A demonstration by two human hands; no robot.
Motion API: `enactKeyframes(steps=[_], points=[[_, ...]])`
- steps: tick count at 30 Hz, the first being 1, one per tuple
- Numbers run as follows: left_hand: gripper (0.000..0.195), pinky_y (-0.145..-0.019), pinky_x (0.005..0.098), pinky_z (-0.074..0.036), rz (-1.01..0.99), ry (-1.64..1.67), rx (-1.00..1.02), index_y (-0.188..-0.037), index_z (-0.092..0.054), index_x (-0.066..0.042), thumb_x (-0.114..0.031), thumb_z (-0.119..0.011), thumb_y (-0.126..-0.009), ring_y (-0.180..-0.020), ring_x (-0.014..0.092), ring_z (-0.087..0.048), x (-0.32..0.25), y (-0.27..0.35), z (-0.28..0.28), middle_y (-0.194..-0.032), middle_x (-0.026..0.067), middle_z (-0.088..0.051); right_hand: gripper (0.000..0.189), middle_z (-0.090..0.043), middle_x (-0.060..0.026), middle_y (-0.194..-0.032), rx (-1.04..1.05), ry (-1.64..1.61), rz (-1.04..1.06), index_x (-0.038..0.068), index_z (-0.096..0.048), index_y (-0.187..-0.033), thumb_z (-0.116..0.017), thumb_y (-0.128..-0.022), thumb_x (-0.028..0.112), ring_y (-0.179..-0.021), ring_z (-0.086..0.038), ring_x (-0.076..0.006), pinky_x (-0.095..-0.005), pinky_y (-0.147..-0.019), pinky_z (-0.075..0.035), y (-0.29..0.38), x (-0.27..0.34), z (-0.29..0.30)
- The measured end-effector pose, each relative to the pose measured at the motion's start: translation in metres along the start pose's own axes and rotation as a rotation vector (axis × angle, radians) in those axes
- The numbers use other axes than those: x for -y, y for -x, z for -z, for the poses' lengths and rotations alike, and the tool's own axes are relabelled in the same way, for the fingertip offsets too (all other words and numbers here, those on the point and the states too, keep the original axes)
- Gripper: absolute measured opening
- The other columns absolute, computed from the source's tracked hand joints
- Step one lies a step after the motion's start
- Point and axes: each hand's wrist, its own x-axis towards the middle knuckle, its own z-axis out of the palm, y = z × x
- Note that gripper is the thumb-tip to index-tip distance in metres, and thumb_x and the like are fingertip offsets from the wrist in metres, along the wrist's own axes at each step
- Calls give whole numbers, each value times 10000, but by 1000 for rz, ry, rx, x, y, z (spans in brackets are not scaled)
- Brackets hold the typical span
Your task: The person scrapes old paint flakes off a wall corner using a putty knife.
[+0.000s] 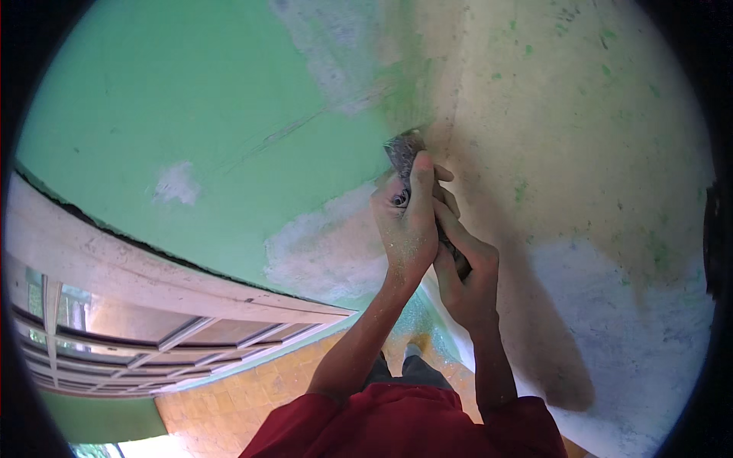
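Note:
A worn, dirty metal scraper [404, 150] is held in both of my hands, its wide end up against the wall beside an inner corner. My left hand [413, 214] grips it just behind the blade, with the thumb laid along the metal. Below it, my right hand [474, 266] is closed around the lower part of the handle. Flecks of green dust stick to my left wrist. Green paint [229, 114] covers much of the wall to the left of the blade, with bare whitish patches [332, 246] in it. The wall to the right [584, 143] is mostly beige with green specks.
A window [137, 329] with a pale frame and several panes is at the lower left. Orange floor tiles [246, 383] lie below. Green flakes [426, 320] are scattered at the foot of the corner, near my feet. A dark object [713, 240] shows at the right rim.

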Motion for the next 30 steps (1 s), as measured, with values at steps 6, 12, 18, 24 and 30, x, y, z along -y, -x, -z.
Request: enactKeyframes(steps=[6,12,18,24,30], points=[[413,-461,231,-378,66,5,5,-840,-645,-5,-374,-583,-1016,-497,87,-529,6,1,-3,-574,33,-566,492,-695,-202,-887,-54,14,48,26,-588,-1349,-561,-859,-5,-716,-669,-202,-297,-689,-512,0,-2,6],[406,-453,237,-374,40,-55,-21,-822,-632,-18,-370,-579,-1018,-490,87,-521,-1,0,-4,-575,33,-559,480,-697,-196,-885,-38,12,48,18,-591,-1342,-555,-863,-8,-719,-676,-195,-298,-677,-513,0,-5,2],[371,-459,238,-389,76,-8,10,-805,-615,-9,-295,-556,-1033,-478,79,-517,-1,3,-5,-559,25,-560,462,-693,-191,-869,-84,37,92,15,-606,-1325,-548,-867,-6,-700,-667,-195,-306,-656,-509,4,-3,-1],[369,-462,243,-392,92,55,22,-812,-599,-12,-305,-557,-1033,-502,89,-545,-4,4,-5,-567,18,-547,477,-685,-186,-850,-111,23,149,21,-606,-1330,-557,-857,-17,-661,-646,-187,-302,-640,-501,4,-13,-6],[376,-470,236,-396,51,26,6,-828,-618,-16,-332,-571,-1025,-501,94,-541,-8,-4,-4,-584,32,-574,509,-667,-175,-830,-52,-8,139,31,-589,-1353,-560,-849,-29,-651,-616,-169,-280,-623,-480,-6,-4,2]])
